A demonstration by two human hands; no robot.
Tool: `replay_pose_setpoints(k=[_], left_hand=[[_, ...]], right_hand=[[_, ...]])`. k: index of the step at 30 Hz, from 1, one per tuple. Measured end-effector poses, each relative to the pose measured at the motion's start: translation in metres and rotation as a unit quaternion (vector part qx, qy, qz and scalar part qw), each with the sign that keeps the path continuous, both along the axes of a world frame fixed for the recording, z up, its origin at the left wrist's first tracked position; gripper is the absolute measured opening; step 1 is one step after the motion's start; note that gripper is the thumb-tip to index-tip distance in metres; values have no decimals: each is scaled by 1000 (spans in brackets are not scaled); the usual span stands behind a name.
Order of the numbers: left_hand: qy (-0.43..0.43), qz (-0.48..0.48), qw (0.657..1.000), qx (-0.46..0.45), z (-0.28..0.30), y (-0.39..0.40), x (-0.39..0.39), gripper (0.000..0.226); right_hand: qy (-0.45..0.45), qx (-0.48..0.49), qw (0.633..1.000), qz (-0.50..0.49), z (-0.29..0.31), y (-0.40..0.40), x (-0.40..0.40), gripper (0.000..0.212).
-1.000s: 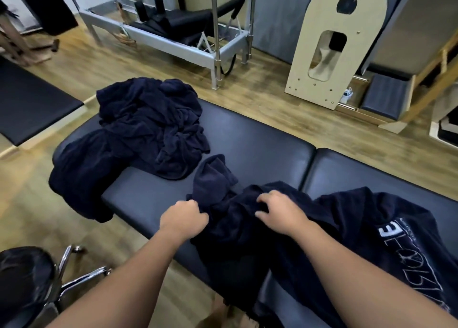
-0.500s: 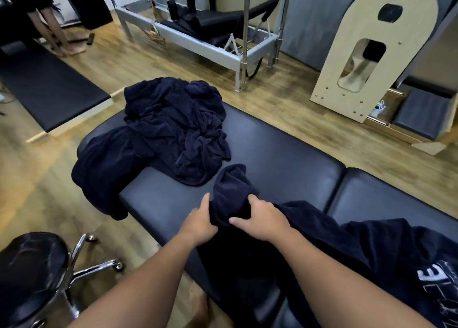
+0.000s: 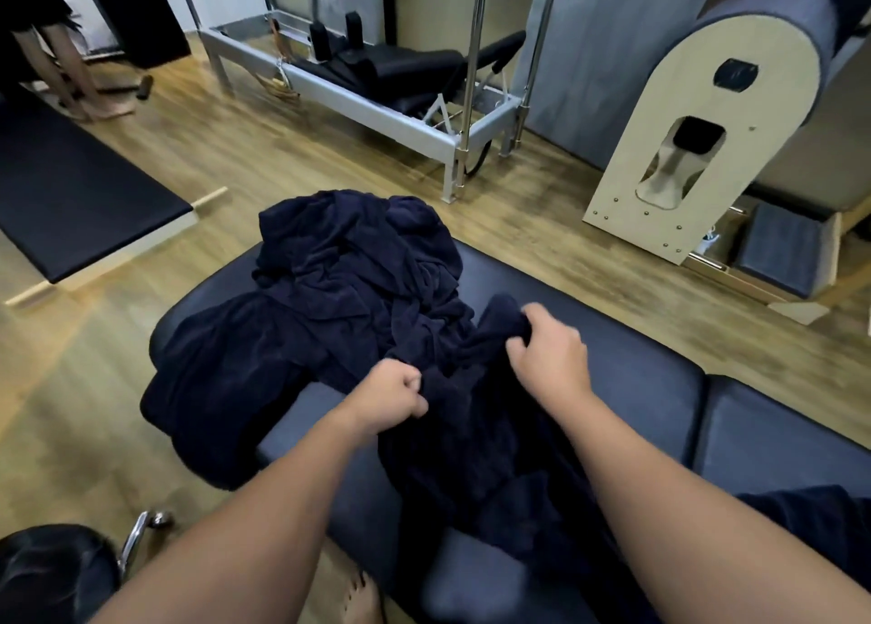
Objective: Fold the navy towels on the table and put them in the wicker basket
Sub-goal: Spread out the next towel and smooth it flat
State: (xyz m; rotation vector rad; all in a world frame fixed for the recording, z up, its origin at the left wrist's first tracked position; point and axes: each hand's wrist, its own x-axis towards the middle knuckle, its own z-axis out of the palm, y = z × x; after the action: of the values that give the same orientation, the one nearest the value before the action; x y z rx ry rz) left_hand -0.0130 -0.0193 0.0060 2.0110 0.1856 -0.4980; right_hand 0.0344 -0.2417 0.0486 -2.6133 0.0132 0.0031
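Note:
A navy towel (image 3: 476, 439) lies crumpled across the black padded table (image 3: 622, 369) and hangs over its near edge. My left hand (image 3: 393, 395) is closed on the towel's left edge. My right hand (image 3: 549, 352) grips a bunched corner of the same towel, a little farther and to the right. A heap of more navy towels (image 3: 339, 274) covers the table's left end, one of them drooping over the side. No wicker basket is in view.
A black swivel stool (image 3: 52, 571) stands at the lower left. Across the wooden floor are a metal reformer frame (image 3: 377, 104), a wooden arched barrel (image 3: 697, 119) and a black mat platform (image 3: 70, 199). A person's legs (image 3: 66, 71) stand at the far left.
The view has swung left and nearer. My hands have carried the towel's bunched end up and left, against the heap, and my left hand has closed into a fist on the cloth.

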Motion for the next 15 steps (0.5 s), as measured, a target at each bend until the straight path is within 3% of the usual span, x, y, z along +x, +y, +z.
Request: replay_pose_setpoints(k=[2,4,8,10,12,15], left_hand=[[-70,52,996,-10,30,35,20,42],[-172,109,978,39,57,74,36,40],[-329,225,889,223,78,150,55,31],[-299,234,862,335,74,182,65,19],[-195,178,848,460,65,206,71,25],[-129,58,837,529,40,219,66,25]], right_hand=[[-44,30,998,-27,24,21,28,23],[-66,73,993,-65,40,44,54,11],[-139,144,974,-103,59,99,104,22],[-135,140,975,-111,59,131,125,40],[-50,87,991,-86,51,159,136,61],[57,10,998,4,20,182,132,62]])
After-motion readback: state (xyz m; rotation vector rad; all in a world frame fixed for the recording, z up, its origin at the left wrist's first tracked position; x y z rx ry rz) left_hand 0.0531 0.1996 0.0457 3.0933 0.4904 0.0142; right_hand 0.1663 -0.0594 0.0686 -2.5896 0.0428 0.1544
